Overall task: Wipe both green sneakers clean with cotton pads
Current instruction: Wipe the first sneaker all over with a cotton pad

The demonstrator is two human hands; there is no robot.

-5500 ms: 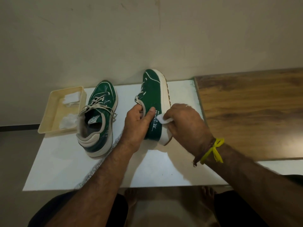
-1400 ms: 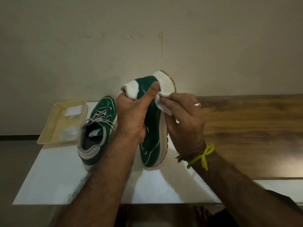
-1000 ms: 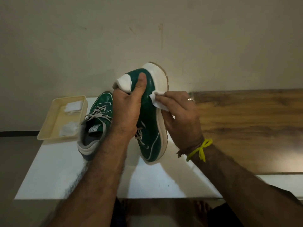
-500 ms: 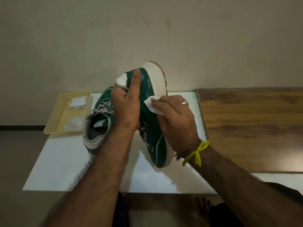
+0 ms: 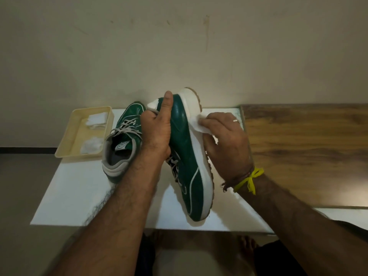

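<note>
My left hand (image 5: 156, 134) grips a green sneaker (image 5: 187, 156) by its heel, thumb up along the back, and holds it tilted on its toe with the white sole turned right. My right hand (image 5: 225, 142) pinches a white cotton pad (image 5: 199, 125) and presses it against the white sole edge near the heel. The second green sneaker (image 5: 123, 140) stands upright on the white board (image 5: 75, 192) to the left, laces up, partly hidden behind my left wrist.
A cream tray (image 5: 66, 142) with cotton pads (image 5: 91, 146) sits at the board's far left corner. A wooden tabletop (image 5: 308, 152) extends to the right. A bare wall stands just behind. Feet and floor show below the board's near edge.
The held sneaker was lifted from lying on the board and turned heel up. In the last half second the pad moved from the green side onto the white sole edge.
</note>
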